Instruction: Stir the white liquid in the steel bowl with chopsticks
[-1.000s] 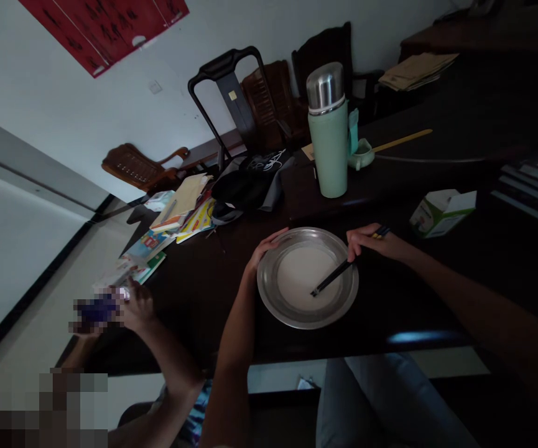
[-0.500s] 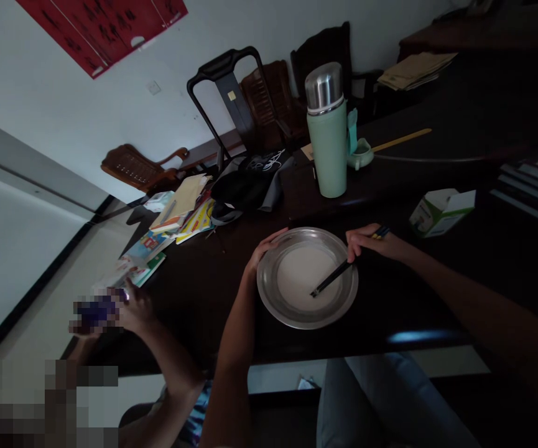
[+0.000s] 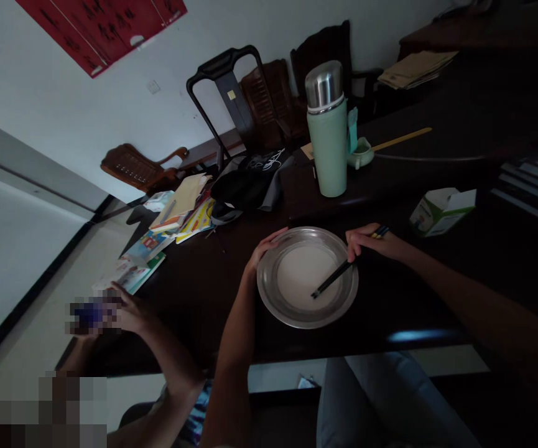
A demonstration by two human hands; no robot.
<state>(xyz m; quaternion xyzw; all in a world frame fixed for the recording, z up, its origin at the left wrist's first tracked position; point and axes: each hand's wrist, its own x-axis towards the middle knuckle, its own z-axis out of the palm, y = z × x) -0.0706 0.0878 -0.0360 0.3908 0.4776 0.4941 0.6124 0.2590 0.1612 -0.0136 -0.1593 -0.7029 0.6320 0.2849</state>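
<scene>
A round metal basin point(image 3: 269, 307) stands on the dark table, with whitish, smooth-looking contents point(image 3: 302, 272) in it. My left hand point(image 3: 263, 250) holds the basin's far left side, fingers stretched along the outer rim. Over the right rim, my right hand point(image 3: 366, 241) is closed around a pair of dark chopsticks point(image 3: 336, 276). Their patterned upper ends poke out behind my fingers, and the tips slant down to the surface of the whitish contents. Whether the tips dip below it, I cannot tell.
Behind the basin stands a green thermos point(image 3: 328, 149); an open small carton point(image 3: 443, 213) sits to the right. Books and papers point(image 3: 182, 208) and a black bag point(image 3: 245, 186) lie at the left back. Another person's hand point(image 3: 131, 311) is at the left, beside a purple, blurred object.
The other person's hands at the left have shifted slightly left with the purple object. My hands, the chopsticks and the basin have hardly moved.
</scene>
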